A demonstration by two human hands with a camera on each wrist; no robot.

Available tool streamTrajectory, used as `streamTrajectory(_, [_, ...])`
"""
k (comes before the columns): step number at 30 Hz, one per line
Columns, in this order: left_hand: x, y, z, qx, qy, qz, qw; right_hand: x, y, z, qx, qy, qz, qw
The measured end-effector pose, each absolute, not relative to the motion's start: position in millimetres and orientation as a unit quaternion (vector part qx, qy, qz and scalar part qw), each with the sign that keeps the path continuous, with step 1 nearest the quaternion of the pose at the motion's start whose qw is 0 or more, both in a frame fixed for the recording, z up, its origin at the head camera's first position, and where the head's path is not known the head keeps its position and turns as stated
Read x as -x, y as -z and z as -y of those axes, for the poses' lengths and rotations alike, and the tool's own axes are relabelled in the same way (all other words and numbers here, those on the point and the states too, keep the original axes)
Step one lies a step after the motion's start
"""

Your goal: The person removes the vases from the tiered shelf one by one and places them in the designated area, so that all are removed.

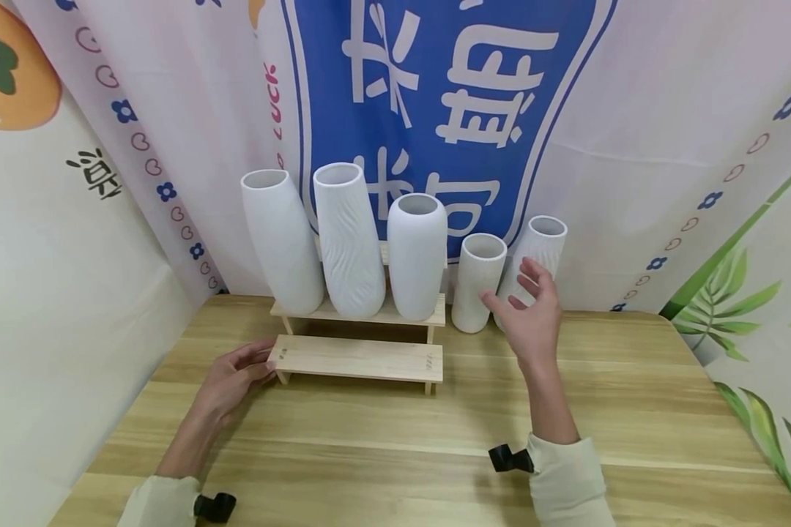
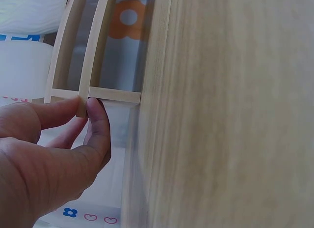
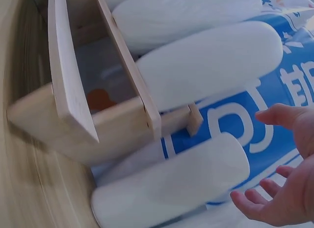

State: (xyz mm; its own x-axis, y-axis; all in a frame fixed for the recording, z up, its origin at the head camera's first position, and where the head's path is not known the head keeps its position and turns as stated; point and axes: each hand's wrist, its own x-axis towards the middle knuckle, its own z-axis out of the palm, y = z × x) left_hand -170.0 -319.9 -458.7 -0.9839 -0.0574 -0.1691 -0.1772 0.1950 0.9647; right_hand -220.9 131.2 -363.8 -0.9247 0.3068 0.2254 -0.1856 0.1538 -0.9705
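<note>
A small stepped wooden stand (image 1: 356, 359) sits on the table. My left hand (image 1: 231, 384) pinches the left end of its lower board; in the left wrist view the thumb and fingers (image 2: 100, 122) close on the board's end. Up on the higher step stand three white vases: a smooth tall vase (image 1: 280, 241), a wavy-patterned vase (image 1: 351, 256) and a rounded vase (image 1: 418, 263). Right of the stand, a short white vase (image 1: 477, 293) and a ribbed white vase (image 1: 548, 249) stand on the table. My right hand (image 1: 532, 322) is held with spread fingers in front of these two, partly hiding the ribbed one.
The wooden table (image 1: 369, 446) extends in front of the stand. Behind the vases hangs a printed cloth (image 1: 619, 161) with a blue panel and white characters, and it continues down both sides. Black wrist mounts (image 1: 510, 459) sit at both sleeves.
</note>
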Motion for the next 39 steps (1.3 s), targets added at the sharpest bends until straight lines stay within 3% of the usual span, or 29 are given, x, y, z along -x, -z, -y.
streamTrajectory(17, [167,458,324,0.084,-0.624,-0.776,0.046,220,381,-56,-0.032,-0.687,0.712,0.144])
streamTrajectory(22, [167,457,323,0.087,-0.627,-0.772,0.05,220,384,-39,-0.044,-0.694,0.702,0.155])
streamTrajectory(39, [168,459,321,0.085,-0.63,-0.77,0.053,235,399,-28,-0.033,-0.692,0.702,0.164])
